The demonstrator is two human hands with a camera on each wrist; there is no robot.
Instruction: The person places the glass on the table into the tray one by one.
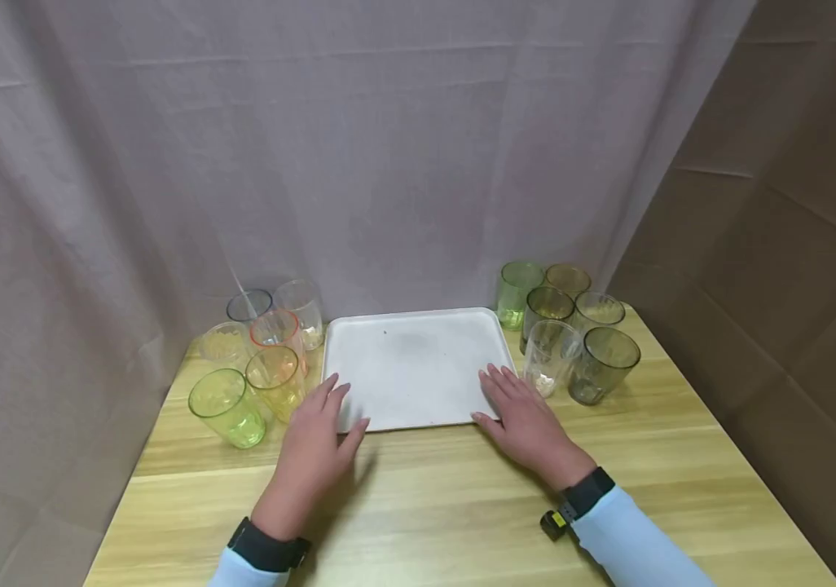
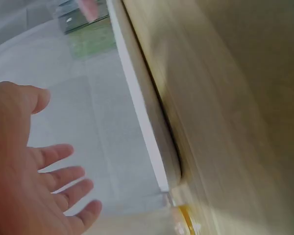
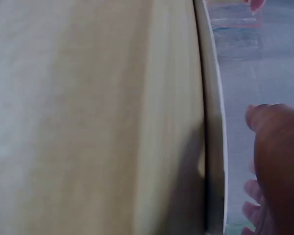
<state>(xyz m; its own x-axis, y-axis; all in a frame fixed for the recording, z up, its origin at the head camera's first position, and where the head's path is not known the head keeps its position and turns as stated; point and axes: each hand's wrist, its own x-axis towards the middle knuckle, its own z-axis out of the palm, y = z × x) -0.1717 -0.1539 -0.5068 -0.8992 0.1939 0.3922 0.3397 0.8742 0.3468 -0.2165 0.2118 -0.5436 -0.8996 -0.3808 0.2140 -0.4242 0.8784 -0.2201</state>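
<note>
A white rectangular tray [image 1: 418, 367] lies on the wooden table between two groups of clear plastic cups. My left hand [image 1: 315, 444], fingers spread, hovers by the tray's front left corner, close to a yellow cup [image 1: 275, 387]. In the left wrist view the left hand [image 2: 34, 166] has its thumb and fingers apart with nothing held. Over the front right corner of the tray is my right hand [image 1: 524, 420], its fingers extended and holding nothing. A clear cup [image 1: 552, 355] stands just beyond the right fingers. The right wrist view shows the right hand [image 3: 279, 156] beside the tray's rim [image 3: 218, 122].
On the left stand a green cup [image 1: 227, 408], a red-rimmed cup [image 1: 277, 334], a blue-rimmed cup [image 1: 249, 305] and others. To the right are a light green cup [image 1: 519, 295], a grey cup [image 1: 604, 364] and several more. A curtain [image 1: 389, 163] hangs behind the table [image 1: 447, 505].
</note>
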